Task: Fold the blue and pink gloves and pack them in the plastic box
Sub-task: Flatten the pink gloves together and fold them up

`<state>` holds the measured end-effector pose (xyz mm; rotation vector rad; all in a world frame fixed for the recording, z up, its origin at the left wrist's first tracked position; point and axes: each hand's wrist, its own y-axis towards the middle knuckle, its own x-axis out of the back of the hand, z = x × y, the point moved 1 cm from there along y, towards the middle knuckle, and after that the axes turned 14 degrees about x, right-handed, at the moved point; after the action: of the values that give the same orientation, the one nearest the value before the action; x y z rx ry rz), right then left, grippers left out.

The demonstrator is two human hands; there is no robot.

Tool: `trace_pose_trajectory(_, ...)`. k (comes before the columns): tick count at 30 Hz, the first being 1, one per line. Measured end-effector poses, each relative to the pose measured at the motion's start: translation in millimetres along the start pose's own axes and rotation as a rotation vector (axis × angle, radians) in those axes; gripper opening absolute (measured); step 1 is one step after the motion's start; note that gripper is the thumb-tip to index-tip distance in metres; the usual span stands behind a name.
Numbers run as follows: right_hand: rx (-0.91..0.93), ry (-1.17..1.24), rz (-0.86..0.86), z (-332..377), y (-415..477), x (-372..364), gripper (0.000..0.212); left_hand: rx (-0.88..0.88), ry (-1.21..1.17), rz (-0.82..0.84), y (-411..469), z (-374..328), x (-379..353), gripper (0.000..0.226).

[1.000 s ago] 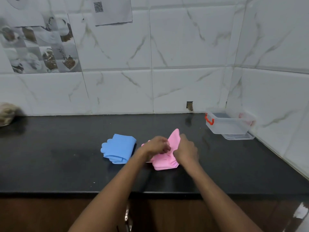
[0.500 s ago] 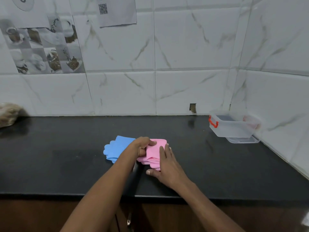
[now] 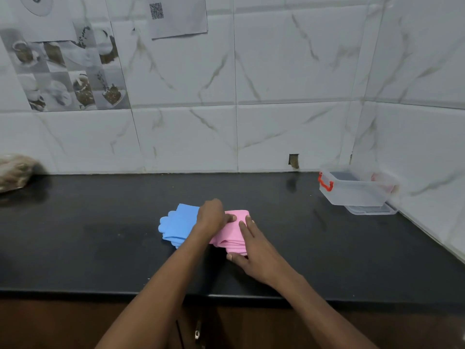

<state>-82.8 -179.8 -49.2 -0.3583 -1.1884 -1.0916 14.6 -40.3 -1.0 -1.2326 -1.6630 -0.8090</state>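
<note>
The pink gloves (image 3: 232, 235) lie folded into a thick bundle in the middle of the black counter (image 3: 100, 235). My left hand (image 3: 212, 217) sits on the bundle's left side, its curled fingers gripping the top fold. My right hand (image 3: 251, 248) rests flat on the right side, fingers straight, thumb against the near edge. Touching the pink bundle on its left are the folded blue gloves (image 3: 178, 224), partly hidden by my left hand and wrist. The clear plastic box (image 3: 352, 195) with a red handle stands open at the back right corner.
The box stands on its clear lid (image 3: 370, 210), close to the tiled side wall. A brownish bundle (image 3: 15, 172) lies at the far left against the back wall. The counter's front edge runs just below my forearms.
The raised pink flap has been folded down into a flat bundle. My right hand went from pinching the flap to lying flat on it. The pink bundle now touches the blue gloves.
</note>
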Motion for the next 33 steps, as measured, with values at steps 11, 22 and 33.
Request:
trace_pose_trajectory(11, -0.419, 0.388, -0.491, -10, 24, 27, 0.034, -0.102, 0.029, -0.132, 12, 8, -24, 0.04)
trace_pose_trajectory(22, -0.614, 1.14, -0.415, 1, 44, 22, 0.042, -0.177, -0.092, -0.245, -3, 9, -33, 0.028)
trace_pose_trajectory(33, -0.467, 1.347, -0.649, 29, 72, 59, 0.027, 0.167, -1.023, 0.766, -14, 21, 71, 0.086)
